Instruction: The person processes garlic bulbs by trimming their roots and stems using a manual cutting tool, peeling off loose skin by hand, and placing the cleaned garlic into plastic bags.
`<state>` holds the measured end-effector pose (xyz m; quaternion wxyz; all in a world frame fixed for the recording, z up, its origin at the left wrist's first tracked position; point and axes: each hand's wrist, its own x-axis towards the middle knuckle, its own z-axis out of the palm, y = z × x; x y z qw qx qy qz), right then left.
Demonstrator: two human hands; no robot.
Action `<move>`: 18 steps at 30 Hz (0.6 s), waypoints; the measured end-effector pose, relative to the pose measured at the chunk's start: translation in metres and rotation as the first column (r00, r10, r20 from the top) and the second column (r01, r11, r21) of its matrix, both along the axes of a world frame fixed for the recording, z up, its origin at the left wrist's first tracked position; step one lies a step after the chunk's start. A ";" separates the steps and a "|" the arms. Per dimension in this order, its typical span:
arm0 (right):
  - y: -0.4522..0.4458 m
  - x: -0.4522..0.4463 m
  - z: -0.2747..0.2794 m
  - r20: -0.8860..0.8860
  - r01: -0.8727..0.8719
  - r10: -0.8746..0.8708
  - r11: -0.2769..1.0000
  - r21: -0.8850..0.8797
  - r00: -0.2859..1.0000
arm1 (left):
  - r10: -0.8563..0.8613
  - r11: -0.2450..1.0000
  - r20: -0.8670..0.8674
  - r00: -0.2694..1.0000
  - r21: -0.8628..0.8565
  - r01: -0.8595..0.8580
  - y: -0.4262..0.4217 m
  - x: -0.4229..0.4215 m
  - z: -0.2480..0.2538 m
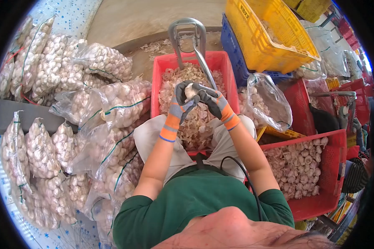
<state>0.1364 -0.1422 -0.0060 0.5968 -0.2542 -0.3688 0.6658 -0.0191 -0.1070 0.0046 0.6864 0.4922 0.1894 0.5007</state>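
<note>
A pale garlic bulb (190, 91) sits between my two gloved hands, above a red crate (157, 83) heaped with garlic skins (195, 124). My left hand (180, 101), in a grey and orange glove, closes round the bulb from the left. From the right, my right hand (210, 99) has its fingers bent against the same bulb, partly covering it. Whether a small tool is in the right hand cannot be made out. Just beyond the hands, a bent metal frame (201, 62) rises from the crate.
Clear bags of garlic (116, 99) are piled on my left. To my right stands a red crate of garlic bulbs (297, 170). Beyond it are an open plastic bag (270, 99) and a yellow crate (274, 50) on a blue one (234, 54). Another person's gloved hand (343, 116) shows at far right.
</note>
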 end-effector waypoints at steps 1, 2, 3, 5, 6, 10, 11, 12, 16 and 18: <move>0.000 0.000 -0.004 0.005 -0.014 0.014 1.000 0.000 1.000 | -0.017 0.999 0.028 0.999 0.029 0.017 0.001 -0.002 -0.001; 0.000 0.001 -0.008 0.010 -0.027 0.027 1.000 0.001 1.000 | 0.030 0.999 -0.013 0.999 0.020 -0.029 -0.001 -0.002 0.000; -0.001 0.000 -0.013 -0.008 0.010 -0.010 0.999 -0.032 1.000 | 0.040 0.998 -0.061 0.997 0.059 -0.036 -0.001 -0.001 -0.003; -0.006 -0.007 -0.012 -0.039 0.085 -0.089 0.991 -0.100 0.995 | 0.063 0.990 -0.153 0.986 0.135 -0.042 0.001 0.000 -0.017; -0.009 -0.009 -0.012 -0.065 0.112 -0.120 0.987 -0.118 0.991 | 0.140 0.980 -0.256 0.957 0.175 -0.097 0.000 0.002 -0.025; -0.011 -0.008 0.017 0.028 0.013 -0.006 0.961 -0.278 1.000 | 0.454 0.851 -0.597 0.661 0.510 -0.124 -0.004 0.007 -0.031; -0.011 -0.008 0.015 0.086 0.044 -0.021 0.962 -0.271 0.996 | 0.541 0.789 -0.638 0.548 0.611 -0.066 -0.005 0.006 -0.025; -0.011 -0.012 0.011 0.142 0.074 -0.038 0.962 -0.264 0.989 | 0.551 0.779 -0.701 0.452 0.627 0.022 -0.007 0.005 -0.020; -0.005 -0.018 -0.006 0.147 0.121 -0.098 0.980 -0.158 0.984 | 0.646 0.699 -0.649 0.403 0.714 0.029 -0.015 0.008 -0.012; -0.003 -0.013 -0.006 0.105 0.081 -0.062 0.978 -0.193 0.993 | 0.668 0.667 -0.600 0.440 0.745 0.004 -0.015 0.008 -0.009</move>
